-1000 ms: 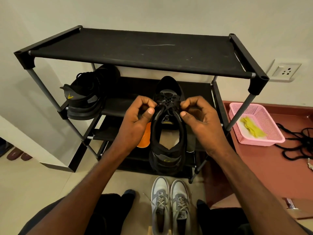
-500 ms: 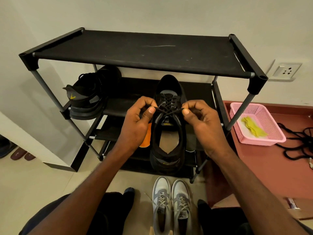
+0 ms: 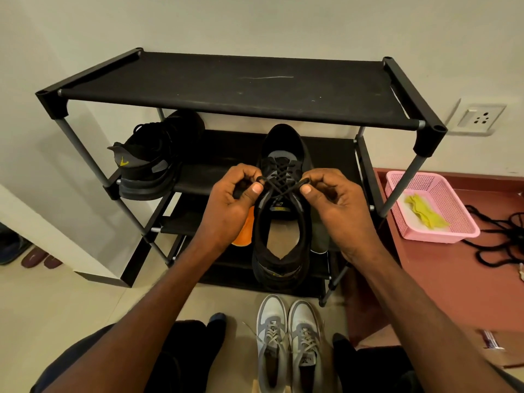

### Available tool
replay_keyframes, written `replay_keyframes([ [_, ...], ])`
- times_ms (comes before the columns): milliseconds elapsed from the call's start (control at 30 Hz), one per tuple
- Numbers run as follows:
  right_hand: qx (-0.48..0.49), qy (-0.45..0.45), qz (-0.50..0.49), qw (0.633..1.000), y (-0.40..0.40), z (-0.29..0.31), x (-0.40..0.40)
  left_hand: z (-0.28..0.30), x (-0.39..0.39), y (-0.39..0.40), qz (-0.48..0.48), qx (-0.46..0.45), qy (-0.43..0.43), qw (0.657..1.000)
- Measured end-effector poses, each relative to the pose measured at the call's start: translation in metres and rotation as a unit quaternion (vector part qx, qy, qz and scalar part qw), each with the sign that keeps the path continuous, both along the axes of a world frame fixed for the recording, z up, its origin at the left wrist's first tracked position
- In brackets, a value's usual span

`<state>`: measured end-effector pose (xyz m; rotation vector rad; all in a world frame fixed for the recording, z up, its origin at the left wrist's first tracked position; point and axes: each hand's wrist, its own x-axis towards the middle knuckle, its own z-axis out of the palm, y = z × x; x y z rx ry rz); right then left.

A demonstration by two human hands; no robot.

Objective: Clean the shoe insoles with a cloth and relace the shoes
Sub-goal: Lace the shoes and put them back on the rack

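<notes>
My left hand and right hand each pinch a lace end, now drawn taut across the shoe before the rack's front edge, so knotting comes next.

Around the black shoe rack

A black shoe rack stands against the wall, a white wall socket to its right. On the red ledge at right sits a pink basket beside a tangle of black cord. Maroon slippers lie far left.
</notes>
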<state>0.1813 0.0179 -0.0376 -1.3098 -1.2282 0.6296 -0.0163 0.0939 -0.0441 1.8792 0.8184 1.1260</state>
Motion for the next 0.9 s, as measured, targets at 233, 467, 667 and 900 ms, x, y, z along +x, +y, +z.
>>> replay_keyframes([
  [233,-0.012,0.103,0.029,0.994,-0.002,-0.0003,0.005,0.0026,-0.0002,-0.0011,-0.008,-0.046,-0.042,0.998],
  [467,0.008,0.05,0.019,0.999,0.0014,-0.0025,0.0027,0.0002,0.0006,0.0019,0.0,-0.025,-0.039,0.999],
  [667,0.005,0.049,0.004,0.999,0.0032,-0.0044,0.0026,-0.0014,0.0008,0.0035,0.006,-0.041,-0.021,0.999],
  [900,-0.005,0.073,-0.006,0.997,0.0038,-0.0062,-0.0016,0.0031,0.0002,0.0007,-0.009,-0.15,-0.079,0.986],
])
